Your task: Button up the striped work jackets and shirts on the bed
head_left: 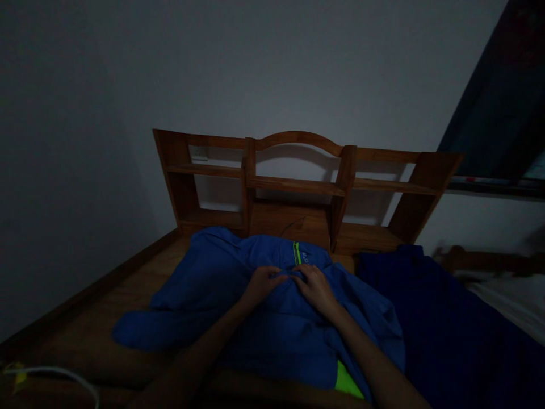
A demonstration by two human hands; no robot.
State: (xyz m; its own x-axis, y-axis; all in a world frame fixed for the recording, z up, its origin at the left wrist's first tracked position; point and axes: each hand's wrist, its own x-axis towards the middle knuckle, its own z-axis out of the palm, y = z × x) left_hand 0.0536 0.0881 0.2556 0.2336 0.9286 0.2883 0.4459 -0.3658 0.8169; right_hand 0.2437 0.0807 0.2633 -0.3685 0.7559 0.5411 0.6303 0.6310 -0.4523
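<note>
Hands nearly met, thumbs and forefingers bent into narrow pinches: the left hand (260, 282) and the right hand (314, 287), both on the blue garment (238, 278). Too dim to tell whether cloth was caught between the fingertips. The garment lay spread and rumpled across a wooden surface (140, 278), directly below the hands; a lime-green stripe (297, 253) and pale lettering (305, 258) showed just beyond the fingers, and a bright green patch (347, 382) near its lower edge, beside the right forearm. Darker blue cloth (417, 301) lay to the right. At lower left, a white cable (63, 372) curved near something yellow (19, 378). Behind the garment stood a wooden shelf unit (296, 183), arched at the middle, against a pale wall (272, 68); dark curtain-like fabric (502, 113) hung at upper right
</note>
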